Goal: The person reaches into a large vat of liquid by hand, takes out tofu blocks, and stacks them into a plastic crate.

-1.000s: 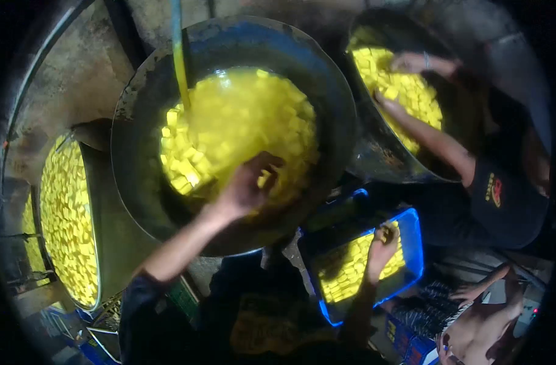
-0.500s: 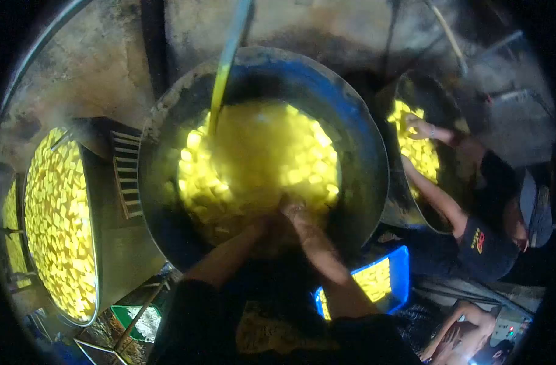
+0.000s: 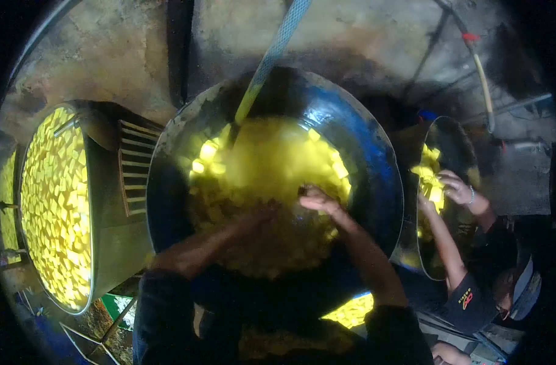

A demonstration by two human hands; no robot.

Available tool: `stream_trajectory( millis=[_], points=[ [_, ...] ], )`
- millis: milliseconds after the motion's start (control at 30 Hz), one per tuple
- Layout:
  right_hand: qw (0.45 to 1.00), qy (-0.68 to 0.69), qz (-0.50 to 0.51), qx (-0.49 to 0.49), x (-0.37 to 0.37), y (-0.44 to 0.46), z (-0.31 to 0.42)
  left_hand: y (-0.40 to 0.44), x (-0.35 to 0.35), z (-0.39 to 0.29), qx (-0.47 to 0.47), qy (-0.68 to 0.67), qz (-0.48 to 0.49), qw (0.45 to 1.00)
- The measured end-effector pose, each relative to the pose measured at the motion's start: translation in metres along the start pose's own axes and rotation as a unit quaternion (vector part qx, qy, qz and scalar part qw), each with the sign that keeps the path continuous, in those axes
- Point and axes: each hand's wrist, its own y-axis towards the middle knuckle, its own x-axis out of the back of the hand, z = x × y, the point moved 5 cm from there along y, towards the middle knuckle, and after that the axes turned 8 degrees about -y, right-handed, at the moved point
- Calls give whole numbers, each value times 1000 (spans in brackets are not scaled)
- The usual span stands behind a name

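Note:
A large dark round pan (image 3: 384,158) holds yellow cubes (image 3: 340,167) under a steamy yellow haze. Over its middle is my left hand (image 3: 262,213), dim and blurred by the haze, so its fingers cannot be made out. My right hand (image 3: 317,199) is to the right of it, above the cubes, with its fingers curled together; whatever they hold, if anything, is too small to name. A blue mesh-covered pole (image 3: 278,45), yellow toward its lower end, dips into the pan from above.
On the left stands a big vat (image 3: 89,243) full of yellow cubes, beside a slatted rack (image 3: 138,167). At the right, a co-worker's hands (image 3: 459,187) handle cubes in another pan (image 3: 466,137). More yellow cubes (image 3: 353,310) show below my right forearm.
My left hand has moved from above the pan's cubes into the haze. My right hand has left the blue crate and come over the pan. The view has shifted.

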Motion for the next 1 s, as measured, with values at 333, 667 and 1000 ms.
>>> stream_trajectory(
  millis=[333,667,1000],
  points=[
    [966,27,-77,-245,-1,92,3,59,15,86,223,-306,136,915],
    [541,772,88,323,48,23,5,44,59,87,210,-619,-366,663],
    [918,373,-117,-72,126,13,90,59,11,158,145,-410,-623,650]
  ],
)
